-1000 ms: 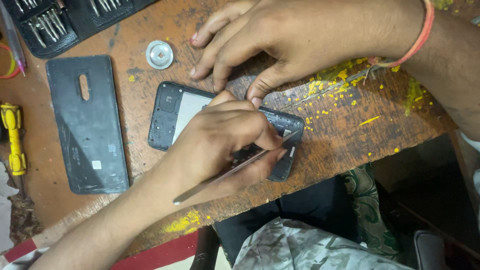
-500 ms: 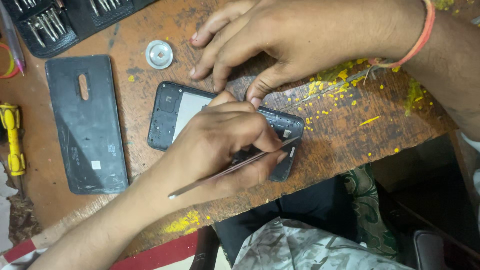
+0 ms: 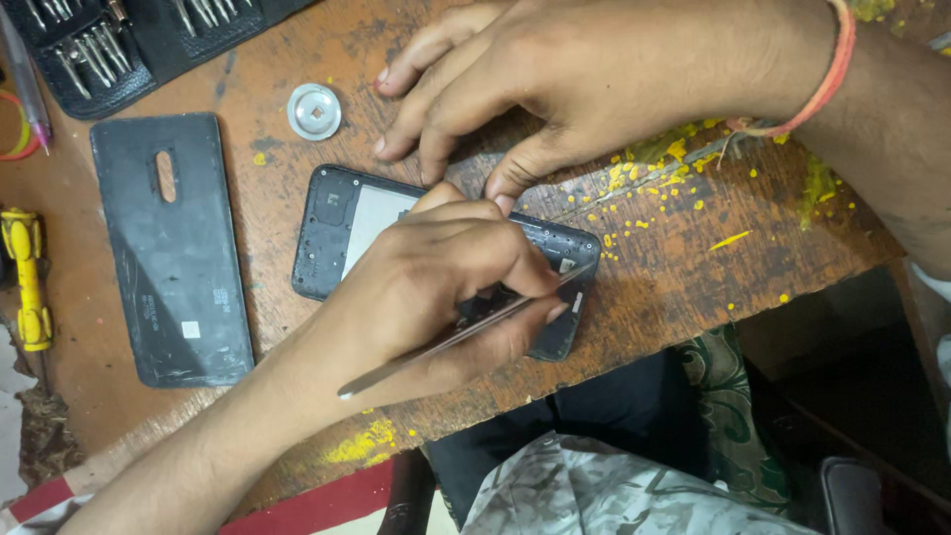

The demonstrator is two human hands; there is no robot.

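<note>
An opened black phone (image 3: 332,228) with its back off lies flat on the worn wooden table (image 3: 674,287). My left hand (image 3: 436,287) rests over the middle of the phone and grips thin metal tweezers (image 3: 396,369). Their tip sits at the phone's right end and their tail points to the lower left. Reaching in from the right, my right hand (image 3: 594,79) wears a red thread at the wrist. Its thumb and fingertips press on the phone's far edge. Much of the phone's inside is hidden under my left hand.
The phone's dark back cover (image 3: 168,248) lies to the left. A black case of screwdriver bits (image 3: 119,40) sits at the top left, a round metal disc (image 3: 314,111) beside it. A yellow-handled tool (image 3: 28,277) lies at the left edge. Yellow paint spatters mark the table's right side.
Both hands stay in place on the phone. The tweezers have tilted only slightly in my left hand.
</note>
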